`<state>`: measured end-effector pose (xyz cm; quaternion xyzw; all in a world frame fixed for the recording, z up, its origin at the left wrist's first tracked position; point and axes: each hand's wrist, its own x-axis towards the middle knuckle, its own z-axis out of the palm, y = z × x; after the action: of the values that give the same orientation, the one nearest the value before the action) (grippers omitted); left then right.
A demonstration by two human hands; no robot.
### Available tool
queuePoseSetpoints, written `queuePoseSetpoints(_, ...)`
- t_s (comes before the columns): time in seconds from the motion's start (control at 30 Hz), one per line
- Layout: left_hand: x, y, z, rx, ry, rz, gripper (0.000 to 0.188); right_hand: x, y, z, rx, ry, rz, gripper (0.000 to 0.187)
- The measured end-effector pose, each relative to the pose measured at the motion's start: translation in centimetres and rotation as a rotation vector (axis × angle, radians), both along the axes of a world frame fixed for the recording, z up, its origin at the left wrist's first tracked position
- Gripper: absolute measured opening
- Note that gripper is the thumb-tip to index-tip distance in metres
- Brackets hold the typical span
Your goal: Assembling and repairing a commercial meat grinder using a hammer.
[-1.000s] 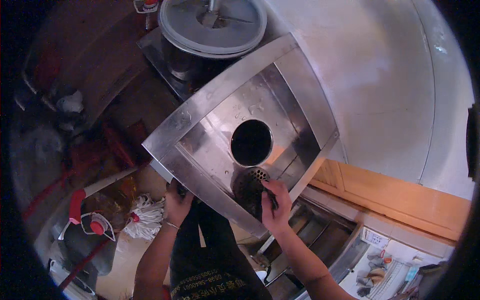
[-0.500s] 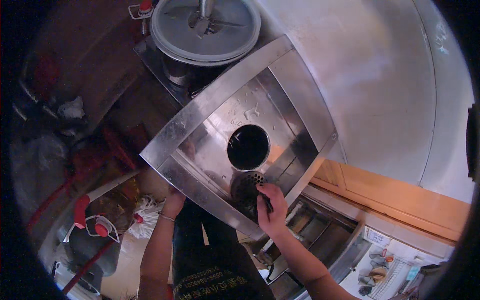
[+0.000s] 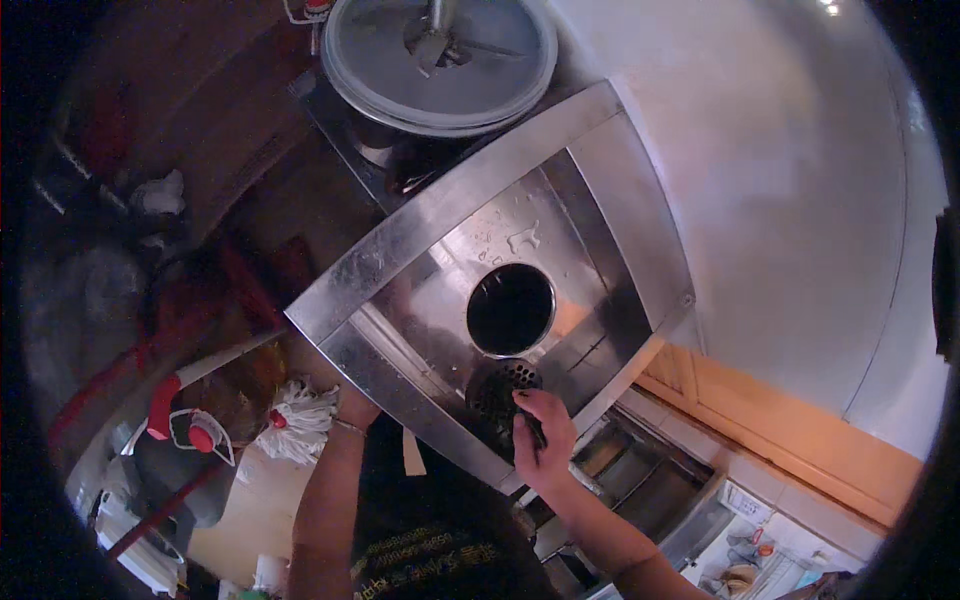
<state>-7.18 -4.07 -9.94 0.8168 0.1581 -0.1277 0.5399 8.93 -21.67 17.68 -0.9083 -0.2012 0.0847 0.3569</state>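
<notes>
A square stainless steel basin (image 3: pixel 375 255) with a wide rim stands in front of me. In its floor is a round dark hole (image 3: pixel 511 310), with water drops beside it. My right hand (image 3: pixel 545 435) is closed on a dark round perforated drain cover (image 3: pixel 490 388); the cover is on my side of the hole, and my fingers and its own shadowed side hide part of it. My left hand (image 3: pixel 357 405) is at the near left outer side of the basin, low by its rim, with its fingers hidden.
A large round pot with a translucent lid (image 3: pixel 440 85) stands beyond the basin. To the left are a white mop head (image 3: pixel 298 420), a jug with a red cap (image 3: pixel 203 438) and a red pole. A pale wall (image 3: pixel 770 180) and an orange panel (image 3: pixel 780 410) are at the right.
The whole view has shifted a little, so the basin and pot appear slightly lower and further right. My right hand keeps its grip on the drain cover beside the hole.
</notes>
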Motion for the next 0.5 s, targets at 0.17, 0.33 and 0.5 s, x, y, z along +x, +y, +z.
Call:
queuePoseSetpoints(0.17,0.8,0.2,2.3,0.010,0.031,-0.026,0.038,0.3,-0.2,-0.3,0.072,0.232,-0.082,0.023)
queuePoseSetpoints(0.33,2.2,0.9,5.5,0.019,0.105,-0.047,0.037,5.3,5.4,-0.2,0.413,0.534,-0.114,0.028)
queuePoseSetpoints(0.5,3.7,1.6,8.2,0.007,0.150,-0.093,0.037,9.5,10.4,-2.9,0.195,0.514,0.137,0.034)
